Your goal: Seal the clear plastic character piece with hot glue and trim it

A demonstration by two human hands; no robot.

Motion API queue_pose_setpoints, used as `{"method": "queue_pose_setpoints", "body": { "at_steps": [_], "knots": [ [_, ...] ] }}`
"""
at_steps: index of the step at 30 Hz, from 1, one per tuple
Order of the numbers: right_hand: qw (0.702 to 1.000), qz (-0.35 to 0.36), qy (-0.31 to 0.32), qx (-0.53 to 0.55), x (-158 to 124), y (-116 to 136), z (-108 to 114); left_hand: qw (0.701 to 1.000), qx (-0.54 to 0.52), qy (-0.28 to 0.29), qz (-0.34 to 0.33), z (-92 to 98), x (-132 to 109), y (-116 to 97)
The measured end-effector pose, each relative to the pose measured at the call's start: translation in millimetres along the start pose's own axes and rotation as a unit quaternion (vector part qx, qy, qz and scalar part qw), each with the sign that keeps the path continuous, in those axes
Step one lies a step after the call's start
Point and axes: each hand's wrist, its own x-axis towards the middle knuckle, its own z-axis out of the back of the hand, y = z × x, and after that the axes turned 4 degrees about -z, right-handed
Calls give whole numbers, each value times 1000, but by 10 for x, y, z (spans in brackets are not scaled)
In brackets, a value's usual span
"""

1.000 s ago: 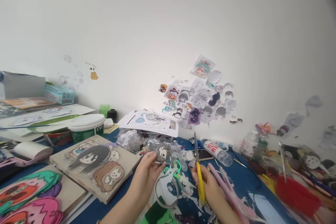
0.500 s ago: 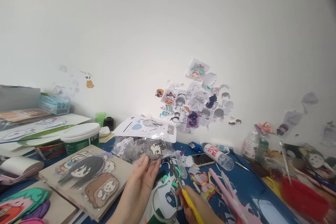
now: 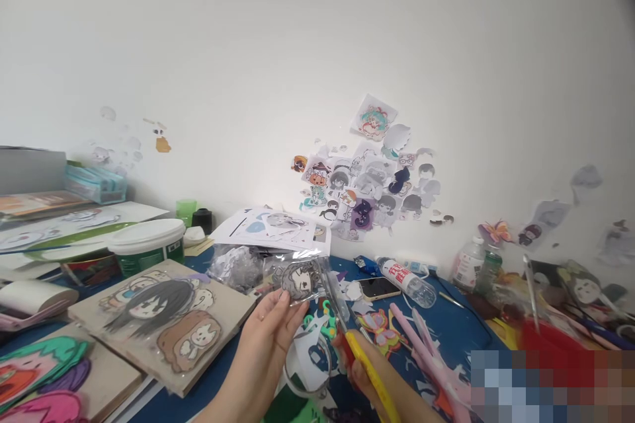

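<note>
My left hand (image 3: 268,337) pinches a clear plastic packet (image 3: 297,279) with a small cartoon-face charm inside, held up over the blue table (image 3: 451,337). My right hand (image 3: 370,377) grips yellow-handled scissors (image 3: 347,324). Their blades point up and left, and the tips meet the packet's right edge. Paper cut-out scraps (image 3: 317,357) lie under both hands.
A board with cartoon figures (image 3: 163,320) lies to the left, a green tub with a white lid (image 3: 143,244) behind it. Printed sheets (image 3: 272,228), a phone (image 3: 380,287), a lying bottle (image 3: 407,281), pink sticks (image 3: 421,350) and a red container (image 3: 555,344) crowd the table. Stickers (image 3: 367,185) cover the wall.
The scissors swung from upright at the right to leaning left against the packet. My left hand lifted the packet slightly and turned it toward the blades.
</note>
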Motion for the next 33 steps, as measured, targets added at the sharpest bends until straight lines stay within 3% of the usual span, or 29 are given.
{"method": "queue_pose_setpoints", "body": {
  "at_steps": [7,15,21,27,33],
  "knots": [
    [998,23,-15,-51,-29,26,25,1000,16,9,-9,4,-29,8],
    [993,-3,4,-118,-74,-25,27,999,31,14,-13,2,-61,30],
    [986,-29,12,-162,-74,-56,42,999,21,-45,17,-36,-67,0],
    [984,-59,9,-170,-92,-60,-2,999,34,-27,5,-31,-51,-10],
    [986,-63,-14,-153,-63,-65,-64,998,49,-44,13,-44,-38,-28]
  ]
}}
